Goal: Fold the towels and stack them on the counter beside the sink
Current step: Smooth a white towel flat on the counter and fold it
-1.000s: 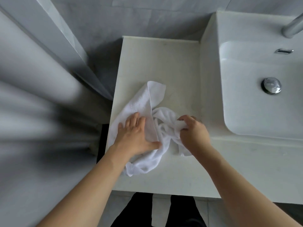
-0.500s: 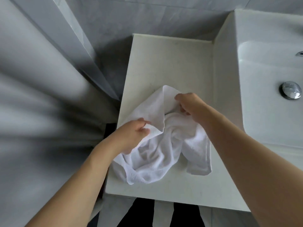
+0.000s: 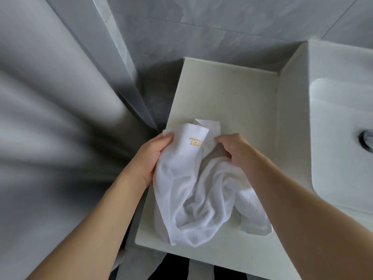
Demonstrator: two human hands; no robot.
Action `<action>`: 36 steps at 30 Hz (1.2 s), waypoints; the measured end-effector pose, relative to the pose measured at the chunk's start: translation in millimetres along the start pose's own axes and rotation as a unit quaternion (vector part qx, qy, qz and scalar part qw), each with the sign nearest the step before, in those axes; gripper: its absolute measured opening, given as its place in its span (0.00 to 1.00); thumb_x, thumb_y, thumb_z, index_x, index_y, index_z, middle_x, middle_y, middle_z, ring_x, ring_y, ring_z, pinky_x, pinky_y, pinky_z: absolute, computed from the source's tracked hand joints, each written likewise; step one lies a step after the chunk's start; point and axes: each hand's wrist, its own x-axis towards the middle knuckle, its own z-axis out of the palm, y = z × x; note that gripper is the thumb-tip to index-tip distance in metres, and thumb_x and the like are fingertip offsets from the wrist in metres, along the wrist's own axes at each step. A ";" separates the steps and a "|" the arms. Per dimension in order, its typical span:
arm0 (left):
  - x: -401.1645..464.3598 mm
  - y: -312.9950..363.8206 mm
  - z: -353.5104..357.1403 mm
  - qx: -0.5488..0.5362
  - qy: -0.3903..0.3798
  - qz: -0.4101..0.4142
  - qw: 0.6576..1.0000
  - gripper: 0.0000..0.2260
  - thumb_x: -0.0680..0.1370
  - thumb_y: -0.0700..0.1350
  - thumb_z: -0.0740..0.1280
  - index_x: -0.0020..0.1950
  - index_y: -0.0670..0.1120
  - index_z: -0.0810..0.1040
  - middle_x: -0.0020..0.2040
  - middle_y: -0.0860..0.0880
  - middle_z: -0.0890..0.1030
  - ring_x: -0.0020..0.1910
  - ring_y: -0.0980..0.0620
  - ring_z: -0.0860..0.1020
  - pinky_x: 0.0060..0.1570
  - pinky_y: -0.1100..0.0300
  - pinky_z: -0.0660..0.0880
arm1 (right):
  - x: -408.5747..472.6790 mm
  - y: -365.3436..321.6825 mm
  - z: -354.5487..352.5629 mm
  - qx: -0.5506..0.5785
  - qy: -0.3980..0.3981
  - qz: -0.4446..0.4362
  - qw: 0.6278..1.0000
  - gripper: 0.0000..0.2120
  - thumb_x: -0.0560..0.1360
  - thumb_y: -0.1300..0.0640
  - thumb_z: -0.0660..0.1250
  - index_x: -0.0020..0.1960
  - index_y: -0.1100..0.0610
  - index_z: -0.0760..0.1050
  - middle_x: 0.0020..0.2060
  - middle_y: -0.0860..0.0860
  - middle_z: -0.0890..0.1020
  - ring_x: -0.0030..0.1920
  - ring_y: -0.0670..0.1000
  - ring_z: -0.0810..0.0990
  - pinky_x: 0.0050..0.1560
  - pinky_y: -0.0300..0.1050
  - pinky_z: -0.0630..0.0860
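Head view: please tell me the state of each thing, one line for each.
white towel: unfolded, bunched, partly lifted over the counter.
left hand: grips the towel's left edge.
right hand: pinches the towel's other edge.
counter: holds only this towel.
sink: looks dry.

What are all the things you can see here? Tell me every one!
towel: one, white with gold letters near its top edge, bunched up, unfolded, over the counter
counter: one, cream, left of the sink
sink: one, white, at the right edge
drain plug: one, shiny silver, in the sink, partly cut off by the picture's edge
wall tiles: several, grey, behind the counter
left hand: one, grips the towel's left side near the letters
right hand: one, pinches the towel's upper right part
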 end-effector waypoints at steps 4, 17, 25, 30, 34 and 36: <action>9.9 4.6 1.8 -0.039 -0.011 0.003 0.999 0.12 0.82 0.48 0.63 0.60 0.45 0.82 0.53 0.43 0.85 0.51 0.47 0.84 0.50 0.55 0.81 | 2.7 -8.0 3.2 -0.054 0.035 -0.105 0.992 0.08 0.73 0.58 0.64 0.36 0.56 0.69 0.32 0.52 0.73 0.35 0.52 0.71 0.33 0.42 0.67; 65.5 53.7 31.0 0.114 -0.020 0.057 0.992 0.08 0.82 0.44 0.64 0.56 0.45 0.81 0.46 0.47 0.86 0.45 0.51 0.84 0.45 0.58 0.81 | -13.0 -25.1 -17.2 -0.053 -0.060 -0.064 0.995 0.26 0.74 0.68 0.63 0.70 0.54 0.66 0.46 0.55 0.76 0.34 0.51 0.75 0.28 0.40 0.74; 152.8 94.9 44.0 0.628 0.196 0.198 0.727 0.16 0.82 0.51 0.62 0.67 0.46 0.69 0.63 0.41 0.76 0.58 0.40 0.75 0.54 0.48 0.73 | 1.2 -76.4 -119.3 -0.227 0.197 -0.187 0.935 0.22 0.72 0.66 0.52 0.64 0.51 0.63 0.51 0.57 0.72 0.41 0.59 0.74 0.40 0.48 0.75; 171.6 33.8 71.4 0.724 0.138 0.362 0.570 0.23 0.77 0.49 0.61 0.72 0.45 0.69 0.68 0.39 0.70 0.66 0.35 0.69 0.65 0.42 0.67 | 45.1 -86.0 -75.9 -0.422 0.228 -0.279 0.832 0.29 0.73 0.61 0.58 0.74 0.53 0.59 0.73 0.57 0.57 0.72 0.62 0.57 0.72 0.56 0.56; 193.3 -11.5 70.0 0.766 0.071 0.228 0.596 0.26 0.83 0.56 0.51 0.81 0.51 0.52 0.81 0.45 0.48 0.80 0.44 0.46 0.77 0.40 0.41 | 94.0 -51.3 -45.6 -0.528 0.133 -0.224 0.808 0.32 0.80 0.46 0.53 0.79 0.55 0.46 0.79 0.59 0.45 0.77 0.63 0.46 0.76 0.59 0.44; 202.9 -15.3 61.1 0.777 0.089 0.255 0.569 0.28 0.82 0.60 0.46 0.82 0.53 0.51 0.82 0.48 0.47 0.81 0.46 0.45 0.77 0.41 0.39 | 110.7 -44.9 -43.5 -0.508 0.145 -0.216 0.821 0.36 0.80 0.41 0.53 0.80 0.56 0.43 0.79 0.59 0.42 0.78 0.64 0.42 0.76 0.61 0.42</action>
